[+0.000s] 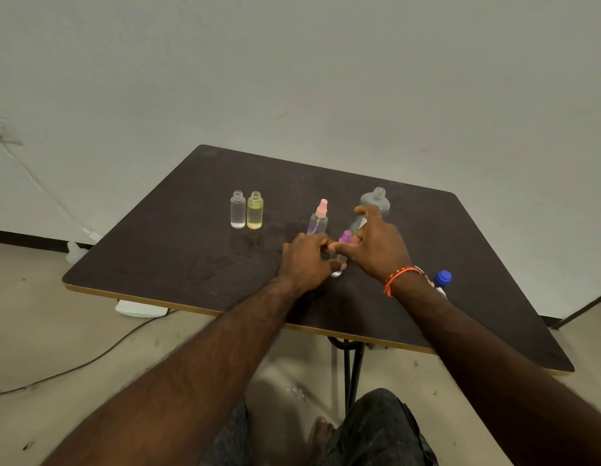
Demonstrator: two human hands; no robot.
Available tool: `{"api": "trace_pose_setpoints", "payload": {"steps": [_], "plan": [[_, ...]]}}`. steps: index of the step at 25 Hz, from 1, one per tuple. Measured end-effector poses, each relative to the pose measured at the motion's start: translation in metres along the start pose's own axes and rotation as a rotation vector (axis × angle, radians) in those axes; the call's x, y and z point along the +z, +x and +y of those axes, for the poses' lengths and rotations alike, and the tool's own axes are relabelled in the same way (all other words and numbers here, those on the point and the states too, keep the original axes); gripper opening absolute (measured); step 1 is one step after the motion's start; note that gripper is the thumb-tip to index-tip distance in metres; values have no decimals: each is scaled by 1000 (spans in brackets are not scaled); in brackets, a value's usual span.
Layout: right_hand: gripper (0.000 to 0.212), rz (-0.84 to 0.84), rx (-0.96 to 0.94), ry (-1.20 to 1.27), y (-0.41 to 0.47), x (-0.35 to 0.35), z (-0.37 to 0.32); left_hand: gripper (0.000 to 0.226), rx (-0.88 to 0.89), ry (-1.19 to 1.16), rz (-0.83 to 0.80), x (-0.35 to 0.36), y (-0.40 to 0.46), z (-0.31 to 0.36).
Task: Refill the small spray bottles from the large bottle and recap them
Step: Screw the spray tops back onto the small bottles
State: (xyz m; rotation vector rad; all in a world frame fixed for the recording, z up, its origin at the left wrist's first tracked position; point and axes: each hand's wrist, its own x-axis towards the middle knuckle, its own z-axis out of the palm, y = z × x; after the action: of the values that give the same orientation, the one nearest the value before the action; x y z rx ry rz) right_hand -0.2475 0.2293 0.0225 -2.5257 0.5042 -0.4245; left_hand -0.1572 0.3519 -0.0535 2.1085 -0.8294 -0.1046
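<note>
Four small bottles and one large one stand on the dark table (178,250). At about ten o'clock from the hands, a clear uncapped bottle (238,210) and a yellow uncapped bottle (255,210) stand side by side, touching or nearly so. At twelve o'clock is a pink-capped spray bottle (318,219), already closed. The large bottle (376,202), open at the neck, stands at one o'clock, just behind the right hand.

Between the hands is the purple-capped spray bottle (343,245). The left hand (307,260) curls round its body and steadies it on the table, while the right hand (376,245) pinches the purple sprayer head — by the look of it, screwing it on or off. A blue-capped bottle (442,282) sits at four o'clock, beyond the right wrist with its orange bracelet (398,279).

The risks lie close by. The right hand's knuckles are near the open large bottle — a wide twist could knock it over and spill it. A cross-threaded sprayer would leak later. The two uncapped bottles are well apart from the hands and look safe.
</note>
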Motion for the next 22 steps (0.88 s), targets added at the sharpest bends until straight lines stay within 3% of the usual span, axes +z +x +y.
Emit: {"api": "trace_pose_setpoints", "payload": {"steps": [2,8,14,22], "plan": [[93,-87,16,82,-1,0,1,21,0,-13,-1,0,-1,0],[58,-9,-37,36,-2,2,1,33,-33,-19,5,1,0,2],[60,35,-4,-42,-1,7,-11,32,-31,9,23,1,-5,6],[56,117,-70,55,-2,36,-23,33,20,279,-13,-28,-2,-4]]}}
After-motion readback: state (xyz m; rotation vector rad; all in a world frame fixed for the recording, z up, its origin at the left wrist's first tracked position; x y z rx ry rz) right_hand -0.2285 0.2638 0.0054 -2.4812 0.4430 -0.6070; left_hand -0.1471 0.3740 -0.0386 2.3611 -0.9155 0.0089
